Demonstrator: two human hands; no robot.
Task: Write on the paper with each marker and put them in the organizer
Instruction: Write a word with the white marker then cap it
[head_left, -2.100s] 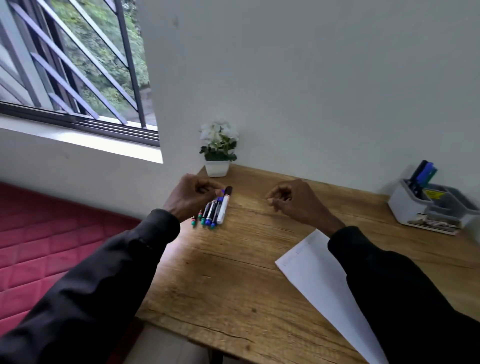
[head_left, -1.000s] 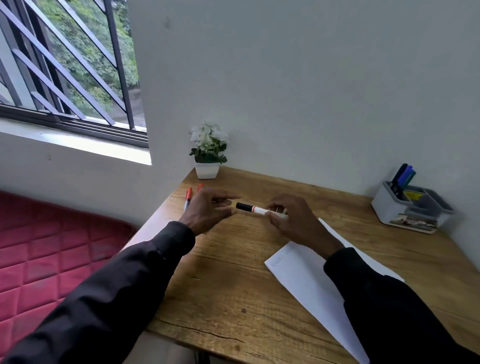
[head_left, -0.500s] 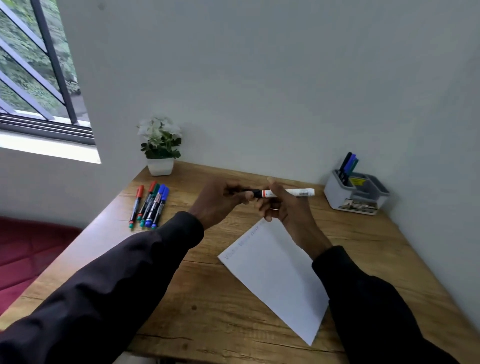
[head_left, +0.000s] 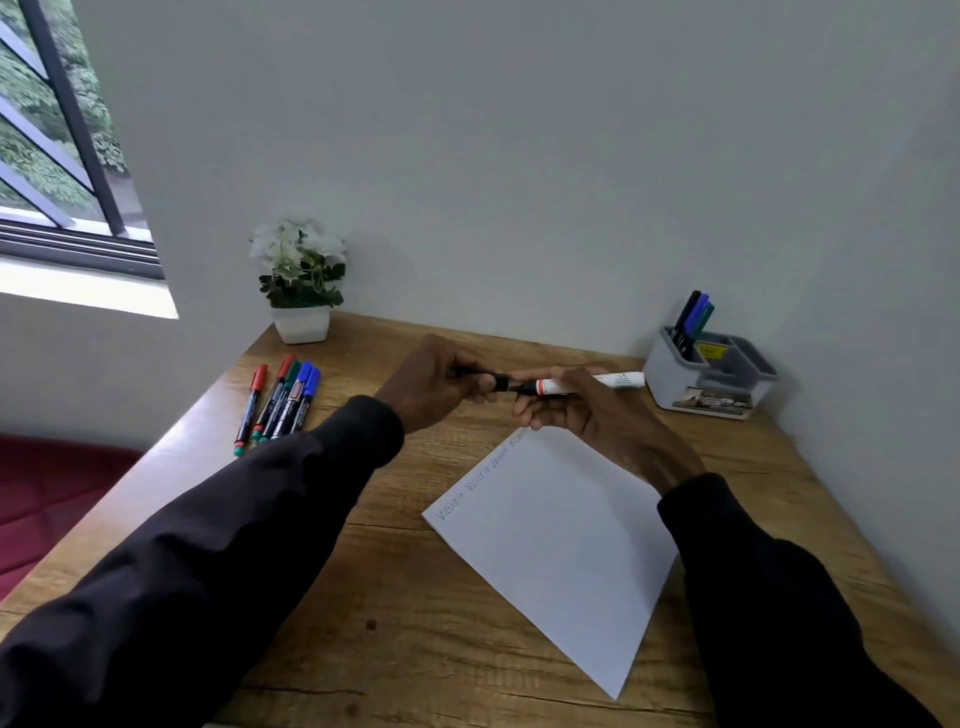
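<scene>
A white marker (head_left: 613, 381) with a red band is held level above the desk, just beyond the paper's far corner. My right hand (head_left: 576, 405) grips its barrel. My left hand (head_left: 441, 382) pinches the black cap (head_left: 498, 382), which has come a little off the tip. The white paper (head_left: 561, 545) lies slanted on the desk with faint writing along its upper left edge. Several markers (head_left: 280, 402), red, green and blue, lie side by side at the left. The grey organizer (head_left: 711, 379) at the back right holds three markers upright.
A small white pot with white flowers (head_left: 301, 291) stands at the back left against the wall. The wooden desk (head_left: 395, 613) ends at the left above a red cushion (head_left: 47, 493). A wall closes the right side, and a barred window is at upper left.
My left hand picked the white marker from the row and passed it toward my right hand. Both hands carried it right, above the paper's corner. The cap has now pulled apart from the barrel.
</scene>
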